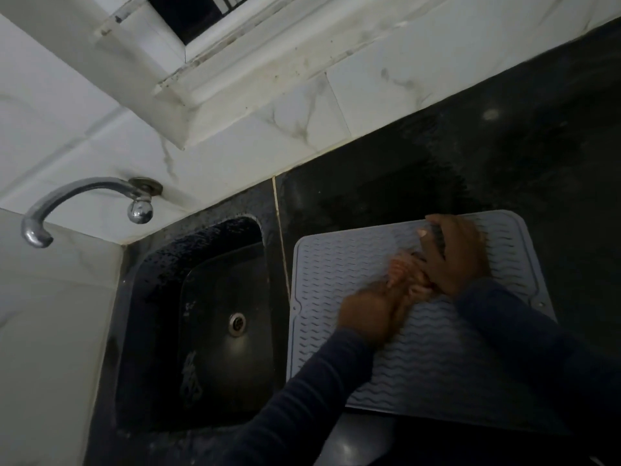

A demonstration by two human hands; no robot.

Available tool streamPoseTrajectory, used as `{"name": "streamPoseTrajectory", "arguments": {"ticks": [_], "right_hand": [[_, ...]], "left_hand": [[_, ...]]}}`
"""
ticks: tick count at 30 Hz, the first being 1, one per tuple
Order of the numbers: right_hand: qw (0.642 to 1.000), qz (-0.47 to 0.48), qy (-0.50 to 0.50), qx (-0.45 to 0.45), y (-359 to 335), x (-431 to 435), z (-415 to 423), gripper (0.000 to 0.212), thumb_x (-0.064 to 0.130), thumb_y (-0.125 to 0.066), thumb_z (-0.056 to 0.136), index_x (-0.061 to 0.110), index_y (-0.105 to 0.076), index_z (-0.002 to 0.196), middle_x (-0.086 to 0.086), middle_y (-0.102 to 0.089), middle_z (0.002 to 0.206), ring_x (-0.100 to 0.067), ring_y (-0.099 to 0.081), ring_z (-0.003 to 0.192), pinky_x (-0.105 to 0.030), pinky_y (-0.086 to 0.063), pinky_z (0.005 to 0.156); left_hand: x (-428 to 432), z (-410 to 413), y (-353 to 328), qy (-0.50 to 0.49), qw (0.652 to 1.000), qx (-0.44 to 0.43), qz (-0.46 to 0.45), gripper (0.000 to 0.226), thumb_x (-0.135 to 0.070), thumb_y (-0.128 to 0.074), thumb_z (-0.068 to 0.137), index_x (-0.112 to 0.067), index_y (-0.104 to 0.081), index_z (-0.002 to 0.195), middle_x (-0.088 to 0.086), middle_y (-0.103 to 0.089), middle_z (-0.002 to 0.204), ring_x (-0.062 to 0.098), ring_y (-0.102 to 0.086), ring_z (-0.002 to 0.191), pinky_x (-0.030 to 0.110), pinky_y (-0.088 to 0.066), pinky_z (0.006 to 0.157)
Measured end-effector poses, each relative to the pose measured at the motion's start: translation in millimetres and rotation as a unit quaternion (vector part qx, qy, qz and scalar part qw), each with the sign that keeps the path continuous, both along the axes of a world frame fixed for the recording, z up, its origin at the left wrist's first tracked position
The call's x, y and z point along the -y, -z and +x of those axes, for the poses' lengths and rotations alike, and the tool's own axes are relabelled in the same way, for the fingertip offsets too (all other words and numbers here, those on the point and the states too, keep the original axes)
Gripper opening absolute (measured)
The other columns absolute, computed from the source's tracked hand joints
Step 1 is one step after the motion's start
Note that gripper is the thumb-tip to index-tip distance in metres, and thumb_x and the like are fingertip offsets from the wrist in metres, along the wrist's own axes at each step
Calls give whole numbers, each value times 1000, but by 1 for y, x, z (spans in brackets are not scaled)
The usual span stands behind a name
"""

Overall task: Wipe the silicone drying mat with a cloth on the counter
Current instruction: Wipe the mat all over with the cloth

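A grey silicone drying mat with wavy ridges lies on the dark counter, right of the sink. My left hand is blurred and grips a small pinkish cloth pressed on the mat's middle. My right hand rests flat on the mat near its far edge, fingers spread, touching the cloth's right side. Both arms wear dark blue sleeves that hide the mat's near right part.
A dark sink with a metal drain sits left of the mat. A chrome tap juts from the white tiled wall. A window frame is above. A grey rounded object shows below the mat.
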State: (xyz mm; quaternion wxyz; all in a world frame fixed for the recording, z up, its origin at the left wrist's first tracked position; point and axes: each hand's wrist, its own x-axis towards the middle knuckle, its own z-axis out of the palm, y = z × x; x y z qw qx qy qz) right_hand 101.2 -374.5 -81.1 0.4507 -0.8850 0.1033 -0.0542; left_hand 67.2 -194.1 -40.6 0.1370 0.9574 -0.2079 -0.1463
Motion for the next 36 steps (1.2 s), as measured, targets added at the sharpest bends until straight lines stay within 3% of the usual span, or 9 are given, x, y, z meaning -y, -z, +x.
{"name": "streamPoseTrajectory", "arguments": {"ticks": [3, 9, 15, 21, 24, 27, 30, 33, 36], "right_hand": [[1000, -2, 8, 0, -1, 1, 0, 36, 41, -46, 97, 16, -54, 123, -6, -57, 117, -23, -50, 112, -52, -37, 103], [1000, -11, -2, 3, -4, 0, -1, 46, 44, -43, 91, 13, -56, 122, -9, -59, 117, -27, -49, 114, -44, -28, 106], [1000, -17, -5, -1, -3, 1, 0, 56, 53, -33, 89, 14, -57, 120, -6, -59, 115, -25, -49, 113, -39, -27, 104], [997, -68, -20, -25, 1, 0, 4, 48, 51, -37, 91, 18, -56, 121, -5, -59, 119, -25, -49, 115, -45, -29, 105], [996, -87, -16, -33, 1, 0, 5, 39, 43, -48, 94, 19, -55, 123, -4, -58, 121, -24, -48, 117, -43, -28, 106], [996, -86, -16, -34, 1, -1, 5, 39, 39, -53, 93, 19, -54, 126, -4, -58, 125, -24, -48, 119, -43, -27, 107], [995, -91, -14, -30, 1, -1, 4, 41, 42, -52, 92, 19, -54, 127, -4, -58, 125, -24, -48, 120, -43, -27, 107], [995, -87, -19, -37, -1, 0, 6, 39, 42, -52, 94, 21, -53, 127, -2, -57, 127, -21, -46, 121, -39, -24, 108], [995, -87, -20, -41, -1, 0, 6, 38, 44, -49, 95, 22, -53, 127, -1, -57, 128, -21, -46, 122, -40, -24, 109]], "left_hand": [[-45, 12, 5, -111, 994, -7, 15, 49, -60, -32, 95, -33, -45, 134, -1, -63, 110, 15, -59, 94, 32, -48, 81], [-116, 70, -4, -313, 934, -31, 167, 51, -64, -35, 90, -27, -61, 116, 10, -67, 105, 31, -64, 94, 37, -51, 79], [-109, 81, -19, -326, 933, 47, 144, 36, -55, -39, 93, -33, -56, 116, 8, -67, 102, 30, -64, 89, 32, -44, 69], [-61, 80, -22, -201, 971, 100, -84, 30, -52, -48, 92, -43, -49, 121, -12, -65, 111, 13, -65, 94, 30, -53, 77], [-23, 74, -11, -172, 975, 1, -141, 62, -37, -55, 85, -23, -33, 142, 5, -65, 117, 23, -63, 101, 35, -50, 86], [3, 70, 4, -120, 990, -56, -58, 85, -36, -50, 78, -17, -13, 152, 12, -50, 137, 30, -48, 122, 47, -35, 107], [13, 74, 8, -122, 991, -46, -34, 82, -47, -57, 83, -15, -23, 149, 9, -44, 143, 27, -40, 129, 47, -27, 110], [15, 79, 7, -117, 992, -5, -37, 60, -47, -62, 85, -16, -46, 133, 9, -58, 125, 25, -53, 113, 38, -41, 98], [13, 81, 5, -105, 990, 16, -91, 38, -36, -59, 89, -13, -48, 117, 9, -63, 104, 24, -58, 93, 39, -49, 82]]}}
